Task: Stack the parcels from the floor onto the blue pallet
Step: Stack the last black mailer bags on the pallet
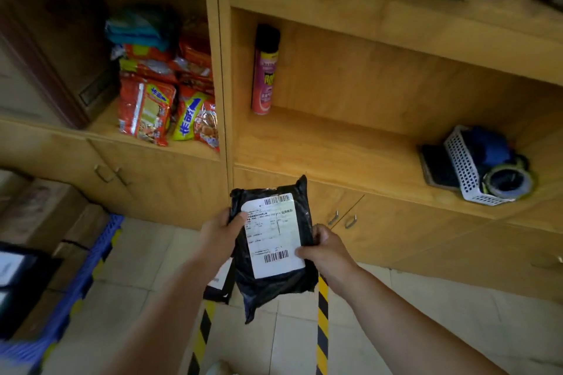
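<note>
The wooden cabinet fills the far side, its open shelves holding snack packs at left, a spray can in the middle and a white basket at right; none of it seems to bear on the task; the blue pallet lies at the near left edge, running from far to near along the tiled floor, and already carries brown boxes with a dark parcel on top at the near end; two strips of yellow-black tape cross the floor below the hands; the parcel, a black bag with a white label, is held up off the floor at centre, its long axis running far to near and tilted a little, its loose end hanging down; the left hand clasps its left edge with the thumb on the label's upper corner; the right hand clasps its right edge lower down, thumb on the label's lower corner; both hands are closed on it, so the bag is held from two sides; a second dark parcel shows on the floor just behind it; the pallet lies well to the left of the hands, nearer the left hand, so the coming move is likely a swing leftward and down, the left hand leading toward the stack
</note>
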Demonstrator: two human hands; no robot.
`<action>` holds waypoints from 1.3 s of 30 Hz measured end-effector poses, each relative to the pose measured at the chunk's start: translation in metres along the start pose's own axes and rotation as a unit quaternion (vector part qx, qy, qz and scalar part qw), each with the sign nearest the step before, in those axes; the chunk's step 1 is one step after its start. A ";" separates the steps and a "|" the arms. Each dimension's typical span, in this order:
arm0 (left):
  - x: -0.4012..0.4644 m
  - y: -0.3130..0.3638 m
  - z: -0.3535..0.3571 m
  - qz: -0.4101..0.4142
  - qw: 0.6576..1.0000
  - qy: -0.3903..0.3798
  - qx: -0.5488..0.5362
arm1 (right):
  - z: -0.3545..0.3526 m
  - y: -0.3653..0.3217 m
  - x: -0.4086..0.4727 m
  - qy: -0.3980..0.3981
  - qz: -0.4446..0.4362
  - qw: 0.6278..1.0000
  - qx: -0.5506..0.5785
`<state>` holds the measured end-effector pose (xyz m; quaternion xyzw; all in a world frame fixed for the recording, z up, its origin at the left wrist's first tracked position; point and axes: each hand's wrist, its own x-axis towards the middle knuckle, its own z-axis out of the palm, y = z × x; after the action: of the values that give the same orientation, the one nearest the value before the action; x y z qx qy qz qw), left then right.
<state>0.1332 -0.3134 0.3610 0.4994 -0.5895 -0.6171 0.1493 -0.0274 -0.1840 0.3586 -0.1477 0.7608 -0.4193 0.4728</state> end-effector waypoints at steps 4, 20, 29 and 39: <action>-0.040 0.023 -0.009 0.033 0.999 0.023 0.020 | 0.000 -0.030 -0.032 -0.056 -0.026 0.998 0.015; -0.214 0.000 0.064 -0.020 0.996 0.002 -0.089 | -0.052 0.011 -0.121 -0.132 -0.074 0.986 0.063; -0.286 -0.045 0.014 -0.064 0.993 0.091 -0.046 | 0.002 0.000 -0.156 -0.162 -0.059 0.982 0.079; -0.364 -0.112 -0.120 -0.084 0.984 0.157 -0.010 | 0.160 -0.007 -0.211 -0.127 -0.046 0.990 -0.028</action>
<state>0.4393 -0.0722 0.4463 0.6360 -0.5086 -0.5474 0.1926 0.2139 -0.1369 0.4570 -0.2479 0.6985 -0.3970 0.5414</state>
